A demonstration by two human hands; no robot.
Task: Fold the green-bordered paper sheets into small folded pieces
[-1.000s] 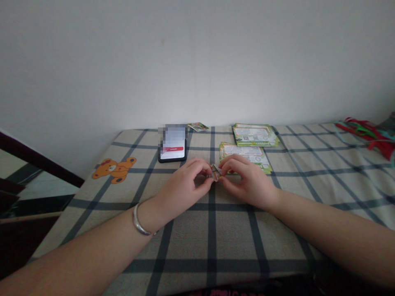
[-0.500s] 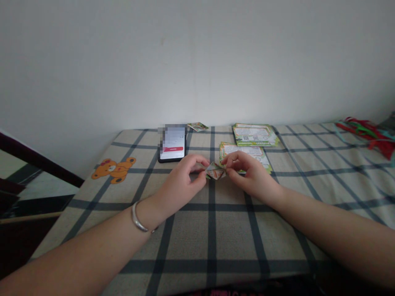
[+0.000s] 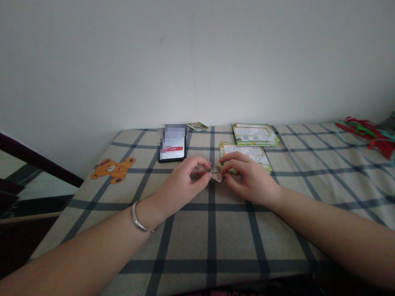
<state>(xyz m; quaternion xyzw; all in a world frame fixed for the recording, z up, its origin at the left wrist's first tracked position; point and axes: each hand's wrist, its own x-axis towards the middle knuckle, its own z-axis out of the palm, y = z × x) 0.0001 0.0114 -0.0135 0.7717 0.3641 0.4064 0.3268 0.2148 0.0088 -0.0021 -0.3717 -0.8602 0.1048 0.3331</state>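
Note:
A small folded piece of printed paper [image 3: 217, 176] is pinched between my two hands just above the checked tablecloth [image 3: 188, 230]. My left hand [image 3: 191, 176] grips its left side between thumb and fingertips. On the other side, the thumb and fingers of my right hand [image 3: 249, 176] close on its right edge. The fingertips partly cover the paper, so its full shape is hidden. Behind my right hand lies a stack of green-edged printed sheets [image 3: 243, 150], partly covered by that hand.
A phone [image 3: 173, 144] with a lit, partly blurred screen lies beyond my left hand. Beside it is a folded paper piece [image 3: 198, 126]. More printed sheets [image 3: 255, 135] lie by the wall. An orange bear figure [image 3: 113, 170] is at left, red and green fabric [image 3: 370, 133] at far right.
My hands have come slightly closer together around the folded paper, which looks narrower and more covered now. My right fingers have shifted a little left. Everything else has stayed in place.

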